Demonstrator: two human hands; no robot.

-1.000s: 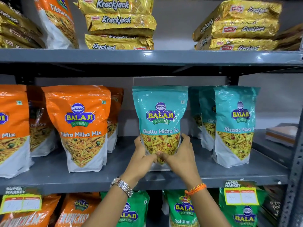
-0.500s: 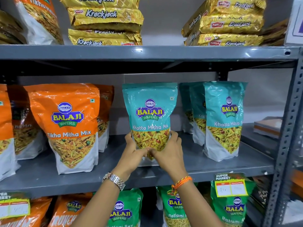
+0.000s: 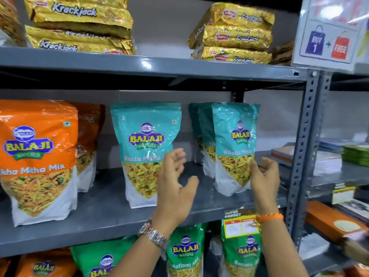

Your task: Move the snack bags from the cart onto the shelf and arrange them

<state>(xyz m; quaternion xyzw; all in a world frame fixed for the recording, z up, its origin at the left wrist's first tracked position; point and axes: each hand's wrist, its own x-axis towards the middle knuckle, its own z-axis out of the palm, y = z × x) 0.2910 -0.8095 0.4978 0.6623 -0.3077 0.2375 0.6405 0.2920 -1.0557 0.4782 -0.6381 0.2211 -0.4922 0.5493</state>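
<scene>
Head view: both hands have let go of the teal bag (image 3: 146, 154), which stands alone mid-shelf (image 3: 107, 206). Left hand (image 3: 176, 188) and right hand (image 3: 264, 176) hang open, empty. Three more teal bags (image 3: 234, 148) stand right; two orange bags (image 3: 38, 160) left.

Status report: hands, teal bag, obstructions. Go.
Left hand open, right hand open. Teal Khatta Mitha bag upright on middle shelf, unheld. Nothing in the way.
</scene>
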